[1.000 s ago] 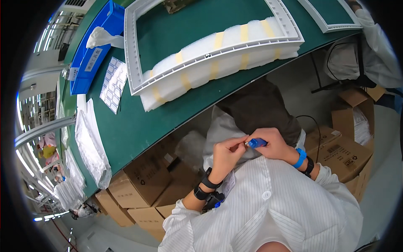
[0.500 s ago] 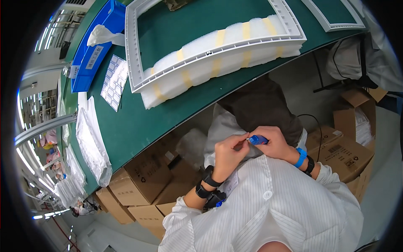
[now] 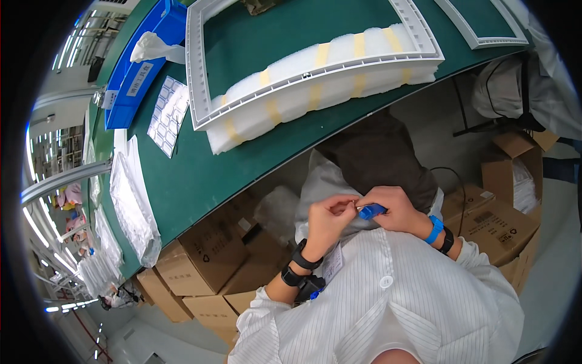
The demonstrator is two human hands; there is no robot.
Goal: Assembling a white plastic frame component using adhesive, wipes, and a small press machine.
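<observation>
The blue tool [image 3: 372, 211] has tipped since half a second ago, its outer end now lower, and both hands sit slightly lower in the view. The things on the table [image 3: 182, 188] have shifted a little up and rightward in the picture.

The right hand [image 3: 393, 205] is closed around the blue tool, which is in front of the person's shirt [image 3: 364, 291], off the near edge of the table. The left hand [image 3: 329, 219] meets it, thumb and fingers bunched by the tool's narrow end (whether they are clamped on that end or on something small, I cannot tell). The hands are close together, fingertips nearly touching.

A blue wristband [image 3: 435, 229] circles the right wrist; black straps [image 3: 303, 258] circle the left.

On the table, a big white frame [image 3: 197, 73] rests on white padding [image 3: 294, 103] with yellow strips. Left of it are a blue bin [image 3: 124, 112], a sheet of labels [image 3: 167, 115] and a clear plastic bag [image 3: 136, 206]. Cardboard boxes [image 3: 200, 267] are stacked below.
</observation>
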